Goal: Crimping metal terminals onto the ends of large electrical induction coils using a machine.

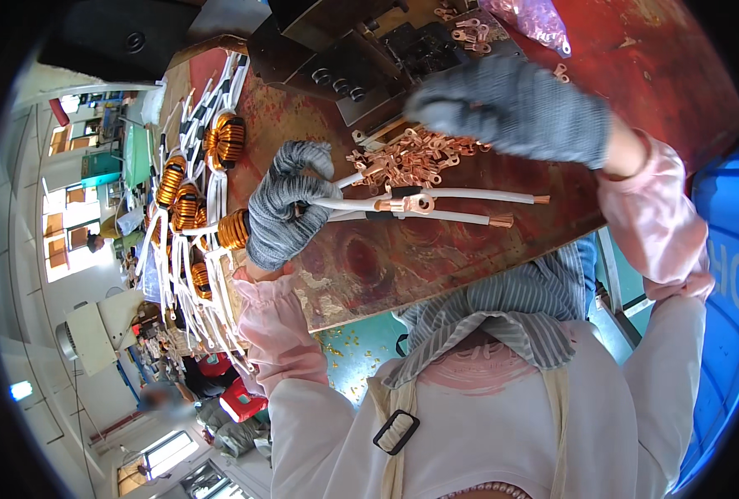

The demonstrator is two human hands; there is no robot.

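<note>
My left hand (290, 204), in a grey knitted glove, is closed around several white cables (357, 204). A copper-wound ring coil (234, 229) sits against that glove, on the side away from the cable ends. A copper ring lug (419, 204) is on one of the held cables. Two other white cables stretch right and end in bare copper strands (501, 221). My right hand (511, 112), gloved the same way, is above the far right of a heap of copper lugs (419, 158). Motion blurs its fingers, so whether it holds anything is unclear.
A dark metal machine (344, 71) stands at the back of the worn red table (369, 279). More coils with white leads (224, 141) are piled at the left. A clear bag (532, 21) and loose lugs lie at the back right. A blue bin (727, 249) stands right.
</note>
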